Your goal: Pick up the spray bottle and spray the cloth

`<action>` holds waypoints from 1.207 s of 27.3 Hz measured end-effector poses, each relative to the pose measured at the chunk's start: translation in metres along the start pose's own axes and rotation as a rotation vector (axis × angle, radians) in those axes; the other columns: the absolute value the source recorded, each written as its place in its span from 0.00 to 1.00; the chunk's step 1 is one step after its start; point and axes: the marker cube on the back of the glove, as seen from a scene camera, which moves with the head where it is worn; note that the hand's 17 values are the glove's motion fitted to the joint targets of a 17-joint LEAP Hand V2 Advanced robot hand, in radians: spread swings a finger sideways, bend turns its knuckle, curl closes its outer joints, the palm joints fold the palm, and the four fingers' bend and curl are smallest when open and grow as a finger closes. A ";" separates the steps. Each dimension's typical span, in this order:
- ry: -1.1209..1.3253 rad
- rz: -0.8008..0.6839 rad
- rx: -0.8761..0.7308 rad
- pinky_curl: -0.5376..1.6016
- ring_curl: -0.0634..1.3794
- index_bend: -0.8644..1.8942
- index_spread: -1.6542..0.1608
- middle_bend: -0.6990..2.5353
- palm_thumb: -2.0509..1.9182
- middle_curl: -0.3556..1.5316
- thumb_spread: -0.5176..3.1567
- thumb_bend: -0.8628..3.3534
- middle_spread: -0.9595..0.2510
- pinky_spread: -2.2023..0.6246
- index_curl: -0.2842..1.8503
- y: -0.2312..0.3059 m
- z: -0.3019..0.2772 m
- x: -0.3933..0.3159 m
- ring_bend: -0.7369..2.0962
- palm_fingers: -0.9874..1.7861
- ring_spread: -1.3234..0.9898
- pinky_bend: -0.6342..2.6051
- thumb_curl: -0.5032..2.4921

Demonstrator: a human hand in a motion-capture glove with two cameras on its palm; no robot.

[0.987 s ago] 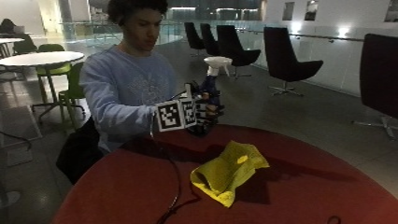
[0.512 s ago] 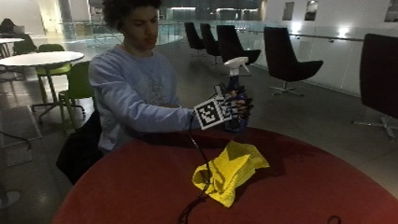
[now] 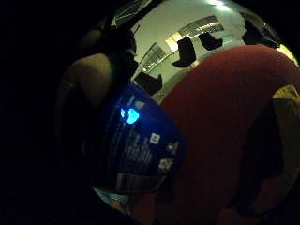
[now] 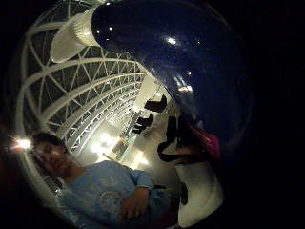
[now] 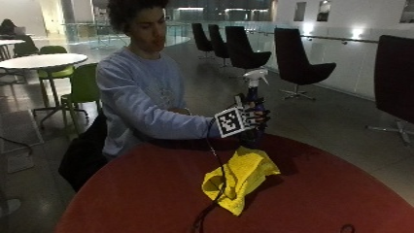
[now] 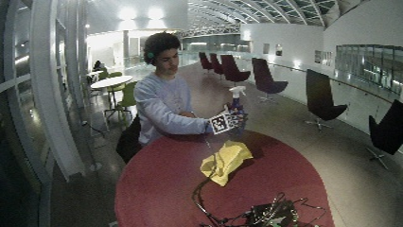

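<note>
A dark blue spray bottle (image 5: 253, 99) with a white trigger head is upright in my gloved right hand (image 5: 257, 116), whose fingers curl round its body. It is held above the far edge of the round red table (image 5: 129, 194), just behind the yellow cloth (image 5: 240, 177), which lies crumpled on the tabletop. In the wide view the spray bottle (image 6: 237, 97) stands over the cloth (image 6: 225, 161). The little finger side view shows the bottle's label (image 3: 136, 145) close to the palm, with the table (image 3: 225, 117) and a strip of cloth (image 3: 287, 117) beyond. The thumb side view is filled by the bottle (image 4: 190, 62).
A small device with tangled wires (image 6: 271, 215) sits at the table's near edge. Black chairs (image 5: 298, 63) stand behind on the floor. A white table (image 5: 39, 60) with green chairs is at the back left. The person's bare hand (image 4: 136, 205) rests in the lap.
My hand has carried the bottle to the right along the table's far edge, to a spot just behind the cloth. The cloth has stayed in place.
</note>
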 end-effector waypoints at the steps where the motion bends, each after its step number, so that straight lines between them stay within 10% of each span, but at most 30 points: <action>1: 0.007 0.006 -0.002 0.42 0.30 0.33 0.69 0.35 0.72 0.41 0.39 0.20 0.77 0.87 0.16 0.000 0.001 0.001 0.51 0.53 0.59 0.35 0.36; 11: 0.076 0.041 -0.061 0.42 0.28 0.33 0.69 0.37 0.69 0.42 0.40 0.19 0.77 0.87 0.16 0.020 -0.025 -0.009 0.47 0.49 0.60 0.36 0.34; 33: 0.997 0.219 -0.139 0.40 0.24 0.39 0.72 0.31 0.70 0.39 0.43 0.20 0.78 0.87 0.26 0.221 -0.326 -0.001 0.40 0.58 0.59 0.29 0.31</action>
